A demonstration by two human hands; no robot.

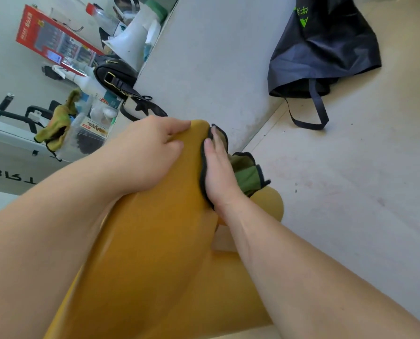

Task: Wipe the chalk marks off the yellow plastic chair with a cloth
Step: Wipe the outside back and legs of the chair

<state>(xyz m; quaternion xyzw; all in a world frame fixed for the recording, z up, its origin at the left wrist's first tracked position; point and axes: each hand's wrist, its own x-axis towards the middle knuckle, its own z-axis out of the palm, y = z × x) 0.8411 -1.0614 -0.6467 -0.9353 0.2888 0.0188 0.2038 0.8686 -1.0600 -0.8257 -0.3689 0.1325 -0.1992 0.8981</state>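
Note:
The yellow plastic chair (pixel 155 241) fills the lower middle of the view, tilted, with its rounded edge toward the wall. My left hand (pixel 147 152) grips that top edge, fingers curled over it. My right hand (pixel 218 172) lies flat with straight fingers on a green cloth (pixel 246 174) with dark trim, pressing it against the chair's right side. Part of the cloth bunches out from under the hand to the right. No chalk marks show on the visible yellow surface.
A dark bag (pixel 323 50) with green print lies on the pale floor (pixel 350 192) at upper right. To the left, a shelf holds a black handbag (pixel 116 77), a spray bottle (pixel 86 80), a second green cloth (pixel 57 126) and a red box (pixel 55 42).

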